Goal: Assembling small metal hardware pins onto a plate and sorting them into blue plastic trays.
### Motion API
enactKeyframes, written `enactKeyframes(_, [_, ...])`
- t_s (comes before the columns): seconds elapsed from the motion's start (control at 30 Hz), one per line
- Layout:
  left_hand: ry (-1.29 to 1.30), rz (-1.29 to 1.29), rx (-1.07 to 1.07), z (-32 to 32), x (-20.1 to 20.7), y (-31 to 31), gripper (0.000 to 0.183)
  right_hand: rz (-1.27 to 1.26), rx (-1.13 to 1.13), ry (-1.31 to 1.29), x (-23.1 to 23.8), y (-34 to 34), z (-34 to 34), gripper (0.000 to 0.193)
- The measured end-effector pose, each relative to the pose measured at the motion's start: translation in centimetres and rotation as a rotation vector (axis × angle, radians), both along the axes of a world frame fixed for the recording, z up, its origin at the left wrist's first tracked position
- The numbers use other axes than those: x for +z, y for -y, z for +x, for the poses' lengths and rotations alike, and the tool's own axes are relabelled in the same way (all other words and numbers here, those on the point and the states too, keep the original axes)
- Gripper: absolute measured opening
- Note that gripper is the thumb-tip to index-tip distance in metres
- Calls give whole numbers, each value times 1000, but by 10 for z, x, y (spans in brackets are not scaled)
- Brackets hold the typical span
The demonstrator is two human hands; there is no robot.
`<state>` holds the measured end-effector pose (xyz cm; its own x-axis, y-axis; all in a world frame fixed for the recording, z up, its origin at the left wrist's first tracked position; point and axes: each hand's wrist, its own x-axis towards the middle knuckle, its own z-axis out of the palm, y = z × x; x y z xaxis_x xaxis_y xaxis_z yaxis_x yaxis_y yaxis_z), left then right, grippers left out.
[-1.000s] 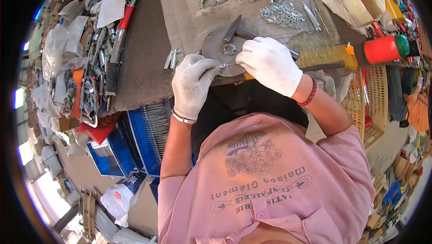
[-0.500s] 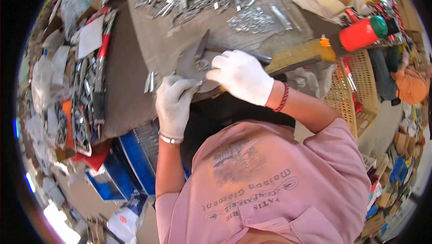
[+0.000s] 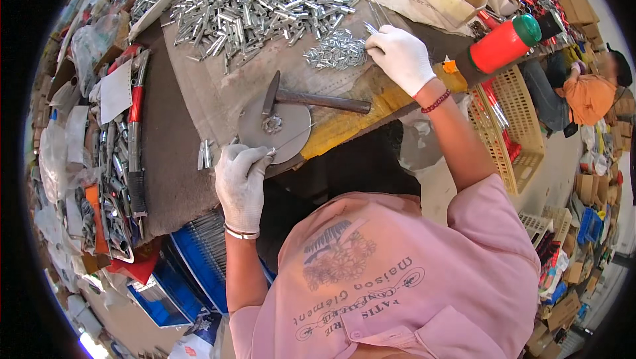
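My left hand (image 3: 240,183), in a white glove, pinches a small silvery metal piece (image 3: 271,152) at the near edge of a round grey plate (image 3: 291,120). A hammer (image 3: 321,99) lies with its head on that plate, beside a small clump of shiny bits (image 3: 271,124). A thin wire-like line crosses the plate's right part. Farther off to the right, my gloved right hand (image 3: 403,59) has its fingers bent over a slim metal tube (image 3: 370,27). Only the tube's far end shows. A heap of tiny metal parts (image 3: 334,49) lies just left of these fingers.
A large pile of metal tubes (image 3: 258,4) covers the bench's far side. Several short pieces (image 3: 205,153) lie left of my left hand. A red bottle with a green cap (image 3: 505,42) is at the right, above a yellow plastic crate (image 3: 493,144). Another person (image 3: 591,97) sits farther right.
My right hand has moved from the round plate, beside my left hand, away to the far right onto the metal tube. My left hand keeps its pinch near the plate. The view has shifted slightly.
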<state>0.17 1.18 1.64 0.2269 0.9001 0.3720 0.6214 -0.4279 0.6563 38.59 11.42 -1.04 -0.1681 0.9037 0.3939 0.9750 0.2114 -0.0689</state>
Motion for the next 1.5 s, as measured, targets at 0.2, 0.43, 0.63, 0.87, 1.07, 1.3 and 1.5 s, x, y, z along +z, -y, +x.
enactKeyframes(0.2, [-30, 8, 15, -1, -1, 1, 17, -4, 87, 151, 1, -6, -8, 3])
enactKeyframes(0.43, [-35, 34, 46, -1, -2, 0, 11, -52, 82, -270, 28, 14, -41, 10])
enactKeyframes(0.63, [22, 41, 40, -3, -14, -1, 13, -208, 516, -662, 39, 70, -152, 10])
enactKeyframes(0.87, [-31, 59, 57, -4, -12, 2, 15, -143, 590, -571, 16, 72, -184, 10])
enactKeyframes(1.07, [-9, 68, 60, -3, -13, 2, 13, -121, 580, -438, 19, 73, -184, 8])
enactKeyframes(1.3, [-9, 82, 53, -6, -19, 0, 12, -30, 432, -169, 38, 70, -157, 30])
enactKeyframes(1.5, [63, 53, 54, -1, -18, 0, 13, -143, 263, -156, 33, 65, -130, 35])
